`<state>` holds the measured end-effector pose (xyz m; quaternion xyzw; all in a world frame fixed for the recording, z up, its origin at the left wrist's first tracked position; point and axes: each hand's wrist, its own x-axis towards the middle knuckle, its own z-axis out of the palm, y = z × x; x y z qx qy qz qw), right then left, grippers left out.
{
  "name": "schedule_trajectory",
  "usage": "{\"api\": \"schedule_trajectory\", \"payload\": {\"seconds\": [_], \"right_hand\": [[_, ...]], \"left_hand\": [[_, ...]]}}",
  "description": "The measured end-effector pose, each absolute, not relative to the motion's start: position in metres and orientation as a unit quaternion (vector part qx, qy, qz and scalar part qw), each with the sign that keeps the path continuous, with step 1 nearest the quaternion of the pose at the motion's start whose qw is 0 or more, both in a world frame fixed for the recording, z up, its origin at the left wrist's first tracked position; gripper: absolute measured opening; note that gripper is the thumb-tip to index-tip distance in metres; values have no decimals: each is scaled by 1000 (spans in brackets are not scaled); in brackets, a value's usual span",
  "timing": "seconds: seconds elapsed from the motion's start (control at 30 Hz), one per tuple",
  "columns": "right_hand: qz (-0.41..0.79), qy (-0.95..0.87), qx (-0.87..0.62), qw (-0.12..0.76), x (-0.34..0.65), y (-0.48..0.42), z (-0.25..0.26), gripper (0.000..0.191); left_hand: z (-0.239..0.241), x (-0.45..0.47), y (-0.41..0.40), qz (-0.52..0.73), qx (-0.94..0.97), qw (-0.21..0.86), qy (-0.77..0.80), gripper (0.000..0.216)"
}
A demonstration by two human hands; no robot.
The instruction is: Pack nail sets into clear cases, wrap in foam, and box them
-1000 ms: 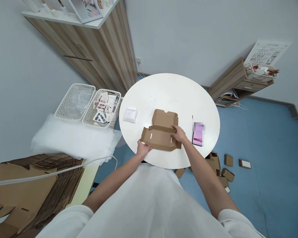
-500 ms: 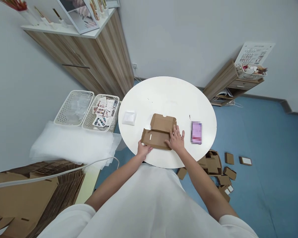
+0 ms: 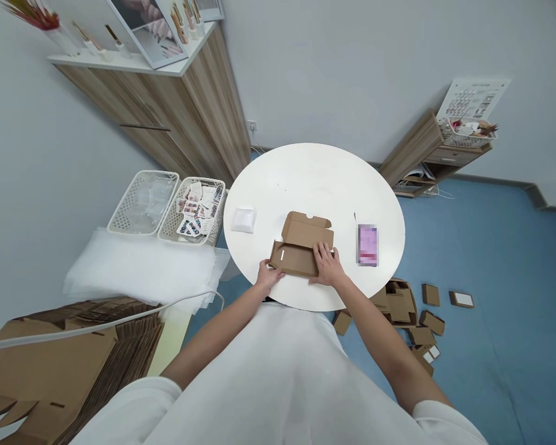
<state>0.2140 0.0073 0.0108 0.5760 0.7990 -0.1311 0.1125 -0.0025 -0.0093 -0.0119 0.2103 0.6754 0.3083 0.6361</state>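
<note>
A brown cardboard box (image 3: 297, 259), partly folded, lies in front of me on the round white table (image 3: 333, 179). Its lid panel is laid back away from me, and low walls stand along the base. At the near left corner, my left hand (image 3: 269, 276) grips the wall, thumb and fingers around it. My right hand (image 3: 328, 266) is closed over the right end of the base, its fingers inside the edge. The right end wall is mostly hidden under that hand. A small white packet (image 3: 243, 220) rests at the left, and a pixelated purple item (image 3: 367, 245) at the right.
Left of the table stand two white baskets, one with clear bags (image 3: 148, 198), one with printed cards (image 3: 198, 210). Nearer are white foam sheets (image 3: 143, 262) and stacked flat cardboard (image 3: 50, 371). Several small boxes (image 3: 430, 295) lie on the blue floor at right.
My right hand has gone from spread flat to curled over the box's right end. The box's walls stand up more. My left hand stays at the near left corner.
</note>
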Motion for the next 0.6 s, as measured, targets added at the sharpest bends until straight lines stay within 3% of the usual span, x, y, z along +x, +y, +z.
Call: {"api": "schedule_trajectory", "payload": {"seconds": [0.13, 0.4, 0.6], "right_hand": [[-133, 791, 590, 94, 214, 7, 8, 104], [-136, 788, 594, 86, 213, 7, 8, 100], [-140, 792, 588, 84, 212, 5, 8, 96]], "left_hand": [[-15, -19, -8, 266, 289, 618, 681, 57], [-24, -31, 6, 238, 449, 451, 734, 26], [-8, -22, 6, 222, 513, 428, 710, 29]]}}
